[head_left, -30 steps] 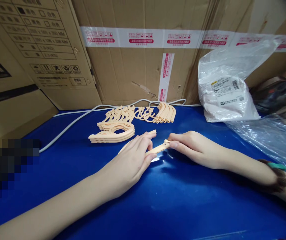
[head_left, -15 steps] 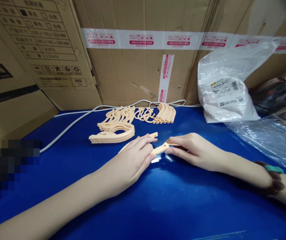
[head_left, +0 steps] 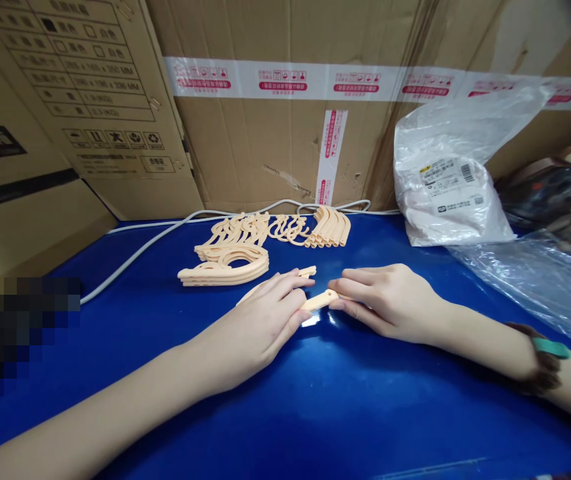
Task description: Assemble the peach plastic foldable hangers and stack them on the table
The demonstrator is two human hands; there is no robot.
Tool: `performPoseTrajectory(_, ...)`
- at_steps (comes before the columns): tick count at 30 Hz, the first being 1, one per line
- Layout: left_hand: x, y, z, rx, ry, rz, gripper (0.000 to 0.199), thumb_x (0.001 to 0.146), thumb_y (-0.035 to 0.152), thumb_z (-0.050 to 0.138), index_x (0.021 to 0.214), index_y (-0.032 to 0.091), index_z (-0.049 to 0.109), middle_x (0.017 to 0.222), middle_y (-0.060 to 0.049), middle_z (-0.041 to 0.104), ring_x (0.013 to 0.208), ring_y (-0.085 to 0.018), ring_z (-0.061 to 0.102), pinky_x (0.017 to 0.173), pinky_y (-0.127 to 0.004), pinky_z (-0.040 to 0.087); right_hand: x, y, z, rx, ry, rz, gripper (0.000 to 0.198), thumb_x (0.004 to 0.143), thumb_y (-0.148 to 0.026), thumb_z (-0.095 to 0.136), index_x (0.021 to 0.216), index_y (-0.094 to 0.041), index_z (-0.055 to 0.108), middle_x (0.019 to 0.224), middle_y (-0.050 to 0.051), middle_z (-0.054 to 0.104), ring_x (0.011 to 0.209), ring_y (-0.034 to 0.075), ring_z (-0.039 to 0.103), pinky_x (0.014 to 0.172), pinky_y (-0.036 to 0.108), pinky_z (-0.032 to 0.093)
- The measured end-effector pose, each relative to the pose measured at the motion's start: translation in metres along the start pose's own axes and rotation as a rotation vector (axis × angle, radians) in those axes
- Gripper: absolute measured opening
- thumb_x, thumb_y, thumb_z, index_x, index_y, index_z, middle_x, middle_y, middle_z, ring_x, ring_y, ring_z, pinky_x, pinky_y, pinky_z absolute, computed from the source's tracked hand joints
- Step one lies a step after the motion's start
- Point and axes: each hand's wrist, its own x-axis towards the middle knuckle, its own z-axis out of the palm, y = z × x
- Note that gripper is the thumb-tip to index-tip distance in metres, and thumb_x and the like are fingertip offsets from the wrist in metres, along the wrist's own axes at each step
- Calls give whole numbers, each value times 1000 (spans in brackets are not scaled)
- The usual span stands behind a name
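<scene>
A cream plastic hanger piece (head_left: 321, 299) lies low over the blue table, with a small hole at its right end. My left hand (head_left: 262, 317) is closed over the piece from the left, thumb along its near side, and hides much of it. Another cream end (head_left: 308, 271) pokes out beyond the fingers. My right hand (head_left: 390, 300) pinches at the holed end; what its fingers hold behind that end is mostly hidden. Just beyond my left hand sits a stack of folded hangers (head_left: 230, 272).
Cream hanger hooks (head_left: 288, 228), curved hanger arms (head_left: 332, 227) and more hanger parts (head_left: 240, 230) lie in rows at the back. A white cable (head_left: 150, 243) runs behind them. Cardboard boxes (head_left: 265, 147) wall the rear. A plastic bag (head_left: 450, 180) stands right.
My right hand has rolled slightly, its fingers now further over the top at the holed end. My left hand and the piece have barely moved.
</scene>
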Motion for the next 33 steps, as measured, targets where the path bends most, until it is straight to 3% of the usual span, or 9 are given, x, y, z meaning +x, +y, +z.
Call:
performPoseTrajectory(12, -1, -1, -2, -11, -46, 30, 40, 103, 30, 25, 130, 15, 50, 145, -8, 44, 139, -17, 30, 117, -38, 26, -2, 2, -2, 80, 69, -29, 37, 99, -37, 39, 94, -16, 68, 70, 2, 57, 59, 11, 53, 55, 25, 30)
performPoseTrajectory(19, -1, -1, -2, -10, -48, 47, 39, 102, 28, 28, 133, 18, 47, 143, -7, 46, 139, -19, 31, 116, -40, 27, -3, 1, -2, 124, 94, -16, 32, 94, -37, 47, 90, -16, 71, 63, -1, 51, 51, 9, 43, 50, 25, 25)
performPoseTrajectory(23, 0, -2, 0, -11, -22, 74, 36, 101, 27, 30, 129, 18, 51, 141, -8, 49, 137, -21, 34, 115, -41, 30, -2, 1, -2, 160, 55, 5, 30, 92, -36, 50, 90, -17, 72, 62, -2, 52, 50, 9, 42, 49, 25, 24)
performPoseTrajectory(28, 0, -1, 1, 2, -38, 74, 31, 101, 28, 31, 108, 18, 59, 140, -9, 49, 138, -24, 34, 114, -45, 30, -3, 0, -2, 183, -29, 35, 29, 90, -36, 51, 92, -18, 73, 64, -2, 55, 50, 9, 43, 49, 25, 23)
performPoseTrajectory(33, -2, 0, 1, 30, -49, 77, 32, 101, 28, 29, 111, 17, 58, 145, -9, 44, 139, -24, 32, 115, -47, 29, -1, -2, -3, 227, -53, 73, 25, 87, -33, 53, 84, -18, 73, 62, -2, 54, 49, 8, 41, 49, 25, 22)
